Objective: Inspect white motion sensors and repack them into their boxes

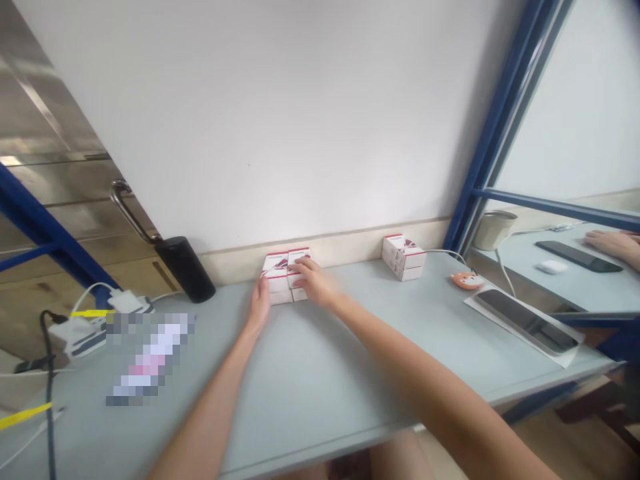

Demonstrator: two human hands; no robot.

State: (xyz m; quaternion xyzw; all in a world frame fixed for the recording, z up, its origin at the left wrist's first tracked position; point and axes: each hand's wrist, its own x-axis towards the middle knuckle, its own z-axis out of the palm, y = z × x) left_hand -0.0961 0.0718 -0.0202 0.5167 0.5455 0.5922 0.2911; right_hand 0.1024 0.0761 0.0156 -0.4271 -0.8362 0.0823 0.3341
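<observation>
Several small white cardboard boxes (278,283) with red edges and a dark printed pattern stand together against the wall, two side by side and stacked in two layers. My left hand (259,305) is pressed along their left side, with its fingers partly hidden by the box. Across the top and right side of the same boxes lies my right hand (319,283), its fingers bent over the upper right box. Between them the two hands clasp the group, which rests on the grey table (320,373).
Similar boxes (403,259) are stacked to the right. Beyond them lie an orange animal-faced object (467,280) and a dark phone-like slab (517,319) on white paper. At left stand a black cylinder (185,270) and power strips (93,337). Past the blue frame (493,133), another hand (617,245) shows.
</observation>
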